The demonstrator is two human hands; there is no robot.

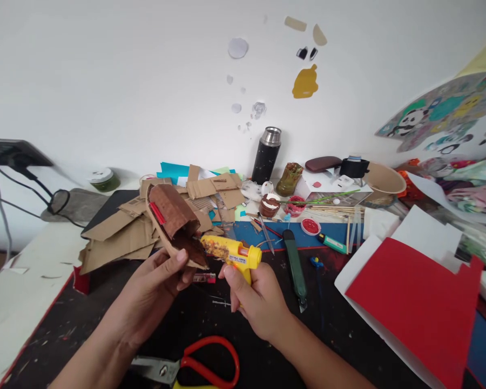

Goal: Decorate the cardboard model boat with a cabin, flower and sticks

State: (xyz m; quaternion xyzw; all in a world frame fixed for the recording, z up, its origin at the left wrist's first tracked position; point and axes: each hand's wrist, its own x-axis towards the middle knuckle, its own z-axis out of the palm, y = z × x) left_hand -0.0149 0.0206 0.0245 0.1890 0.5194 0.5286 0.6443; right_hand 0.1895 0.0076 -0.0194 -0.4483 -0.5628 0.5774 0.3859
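Note:
My left hand (162, 278) grips a brown-painted cardboard piece (174, 210) by its lower end, thumb on top. The piece has a flat base with a rounded, roll-like upper part and a small red strip on its side. In my right hand (259, 297) is a yellow hot glue gun (227, 251), fingers wrapped round its handle. Its nozzle points left, close to the cardboard piece's lower right edge; whether the two touch I cannot tell. Red-handled scissors (213, 356) lie below my hands, their blades partly hidden by my left forearm.
Cardboard scraps (121, 232) are piled behind my left hand. A green utility knife (295, 267) lies right of the glue gun. Red paper (413, 292) covers the right side. Along the wall stand a black flask (266, 156), small paint pots (269, 205) and a beige bowl (384, 178).

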